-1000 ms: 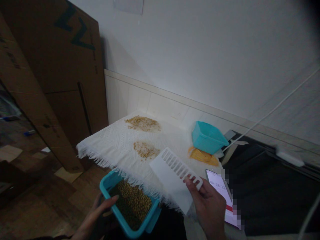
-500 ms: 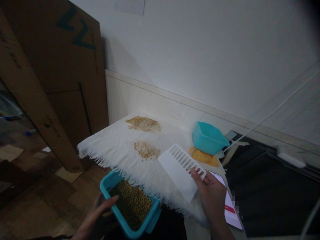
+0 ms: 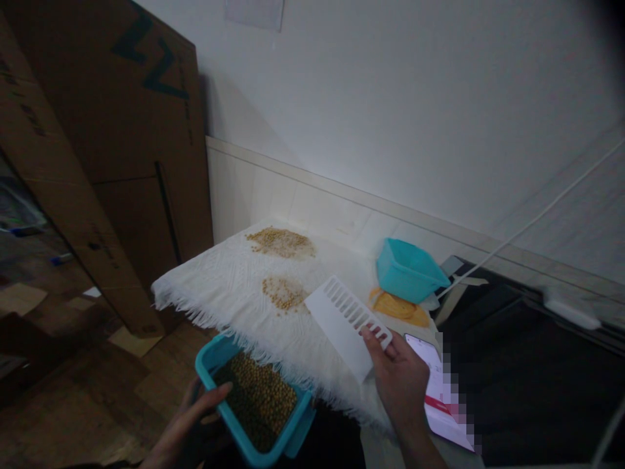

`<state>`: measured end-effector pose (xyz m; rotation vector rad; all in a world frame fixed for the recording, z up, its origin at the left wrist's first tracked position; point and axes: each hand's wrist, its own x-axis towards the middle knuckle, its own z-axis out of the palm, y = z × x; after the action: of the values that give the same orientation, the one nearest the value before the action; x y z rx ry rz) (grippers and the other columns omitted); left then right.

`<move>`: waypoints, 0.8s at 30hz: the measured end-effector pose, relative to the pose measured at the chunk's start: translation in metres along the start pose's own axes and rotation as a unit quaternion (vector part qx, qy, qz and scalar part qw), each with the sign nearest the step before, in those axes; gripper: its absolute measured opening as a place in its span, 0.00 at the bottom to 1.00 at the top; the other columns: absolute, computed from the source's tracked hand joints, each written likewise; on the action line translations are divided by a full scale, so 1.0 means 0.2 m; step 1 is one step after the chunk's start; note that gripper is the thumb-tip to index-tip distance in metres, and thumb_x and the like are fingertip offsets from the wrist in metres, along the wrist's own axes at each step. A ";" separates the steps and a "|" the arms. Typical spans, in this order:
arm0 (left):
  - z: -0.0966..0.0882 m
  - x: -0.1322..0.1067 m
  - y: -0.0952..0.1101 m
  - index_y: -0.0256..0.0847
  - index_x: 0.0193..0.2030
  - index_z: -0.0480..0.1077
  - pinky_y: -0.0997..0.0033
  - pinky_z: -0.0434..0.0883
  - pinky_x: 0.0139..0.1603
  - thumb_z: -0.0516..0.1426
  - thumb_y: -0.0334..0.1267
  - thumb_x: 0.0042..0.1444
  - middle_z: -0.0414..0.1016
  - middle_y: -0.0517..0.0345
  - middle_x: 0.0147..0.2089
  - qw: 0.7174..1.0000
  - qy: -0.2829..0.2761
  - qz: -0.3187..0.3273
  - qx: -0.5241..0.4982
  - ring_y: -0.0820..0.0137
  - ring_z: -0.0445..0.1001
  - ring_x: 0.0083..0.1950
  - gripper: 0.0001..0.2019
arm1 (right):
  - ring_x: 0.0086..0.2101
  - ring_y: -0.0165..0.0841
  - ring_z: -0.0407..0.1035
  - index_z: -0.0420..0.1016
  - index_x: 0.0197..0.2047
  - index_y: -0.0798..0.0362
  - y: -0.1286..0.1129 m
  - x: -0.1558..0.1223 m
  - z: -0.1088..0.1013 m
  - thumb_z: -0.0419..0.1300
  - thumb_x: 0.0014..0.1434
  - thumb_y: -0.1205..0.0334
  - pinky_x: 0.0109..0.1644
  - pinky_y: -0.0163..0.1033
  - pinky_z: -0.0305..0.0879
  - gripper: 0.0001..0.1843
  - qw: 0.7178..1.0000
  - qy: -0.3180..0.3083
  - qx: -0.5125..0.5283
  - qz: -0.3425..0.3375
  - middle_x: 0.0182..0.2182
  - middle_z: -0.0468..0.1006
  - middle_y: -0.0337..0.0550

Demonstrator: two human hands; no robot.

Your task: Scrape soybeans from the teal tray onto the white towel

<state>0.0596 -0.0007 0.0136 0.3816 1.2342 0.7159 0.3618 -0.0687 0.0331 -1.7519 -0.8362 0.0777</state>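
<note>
Grasping a white slotted plate by its slotted edge, the right hand held it over the cloth, its far corner right at the nearer bean pile. The left hand clasped the rim of a tub of beans below the fringe, while a phone lay just beside the right hand and a blue bin stood beyond.

White slotted plate, turquoise tub at 7 o'clock, tan beans with a dark greenish patch, white cloth with faint woven lines, orange-yellow bundle at 4 o'clock, brown box with dark-teal zigzag print at 10 o'clock
</note>
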 end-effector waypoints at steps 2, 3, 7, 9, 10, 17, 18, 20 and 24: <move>0.00 0.00 0.00 0.50 0.73 0.69 0.47 0.85 0.52 0.79 0.37 0.43 0.87 0.47 0.53 1.000 -0.004 -0.003 0.003 0.43 0.87 0.55 0.49 | 0.36 0.46 0.88 0.89 0.41 0.53 0.00 -0.01 0.00 0.70 0.63 0.38 0.34 0.38 0.78 0.24 1.000 0.000 -0.012 -0.006 0.37 0.92 0.50; 0.00 0.00 0.00 0.50 0.73 0.69 0.48 0.85 0.52 0.79 0.37 0.43 0.87 0.48 0.53 1.000 -0.005 -0.005 0.005 0.43 0.87 0.55 0.49 | 0.36 0.46 0.88 0.90 0.41 0.52 0.00 -0.01 0.00 0.69 0.63 0.38 0.34 0.38 0.78 0.24 1.000 -0.004 -0.016 -0.009 0.38 0.93 0.50; 0.00 0.00 0.00 0.52 0.74 0.68 0.48 0.85 0.51 0.78 0.36 0.45 0.87 0.49 0.53 1.000 -0.008 -0.007 0.011 0.45 0.88 0.54 0.48 | 0.35 0.44 0.88 0.90 0.43 0.52 -0.02 -0.01 0.00 0.68 0.65 0.38 0.33 0.37 0.77 0.24 0.999 -0.029 -0.018 -0.019 0.38 0.93 0.49; 0.00 0.00 0.00 0.52 0.74 0.68 0.49 0.85 0.50 0.78 0.37 0.46 0.87 0.49 0.52 1.000 -0.009 -0.008 0.013 0.46 0.88 0.53 0.47 | 0.33 0.44 0.87 0.90 0.42 0.52 -0.03 -0.02 0.01 0.68 0.64 0.37 0.31 0.36 0.76 0.25 0.999 -0.029 -0.015 -0.021 0.37 0.93 0.49; 0.00 0.00 0.00 0.51 0.74 0.68 0.49 0.85 0.50 0.78 0.39 0.46 0.86 0.48 0.52 1.000 -0.008 -0.009 0.014 0.46 0.88 0.53 0.47 | 0.32 0.44 0.87 0.90 0.42 0.52 -0.04 -0.02 0.01 0.68 0.64 0.36 0.30 0.36 0.76 0.26 0.999 -0.031 -0.013 -0.022 0.37 0.92 0.49; -0.02 0.02 0.00 0.52 0.75 0.66 0.49 0.85 0.51 0.78 0.43 0.46 0.87 0.49 0.51 1.000 -0.009 -0.008 0.017 0.45 0.87 0.54 0.49 | 0.30 0.41 0.86 0.90 0.44 0.53 -0.03 -0.03 0.02 0.68 0.65 0.38 0.28 0.35 0.74 0.25 0.999 -0.031 -0.017 -0.035 0.36 0.92 0.49; -0.02 0.02 -0.01 0.53 0.75 0.66 0.49 0.85 0.51 0.78 0.42 0.47 0.86 0.49 0.50 1.000 -0.009 -0.007 0.016 0.45 0.87 0.55 0.48 | 0.29 0.41 0.86 0.90 0.44 0.53 -0.02 -0.02 0.02 0.68 0.66 0.38 0.28 0.35 0.74 0.24 0.999 -0.023 -0.020 -0.038 0.36 0.92 0.48; -0.02 0.03 -0.01 0.54 0.74 0.67 0.48 0.85 0.51 0.77 0.42 0.47 0.86 0.50 0.50 1.000 -0.010 -0.006 0.016 0.45 0.87 0.55 0.48 | 0.29 0.41 0.85 0.90 0.44 0.53 0.00 -0.02 0.02 0.69 0.65 0.39 0.29 0.35 0.74 0.24 0.999 -0.020 -0.021 -0.042 0.35 0.92 0.48; -0.04 0.05 -0.02 0.54 0.74 0.68 0.49 0.85 0.49 0.78 0.45 0.46 0.87 0.49 0.50 1.000 -0.009 -0.004 0.016 0.44 0.87 0.54 0.48 | 0.29 0.40 0.85 0.90 0.44 0.52 0.00 -0.02 0.01 0.68 0.66 0.39 0.29 0.35 0.75 0.23 0.998 -0.045 -0.012 -0.046 0.35 0.92 0.47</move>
<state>0.0544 0.0026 0.0017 0.4092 1.2306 0.6845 0.3576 -0.0688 0.0298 -1.7403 -0.9851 0.0870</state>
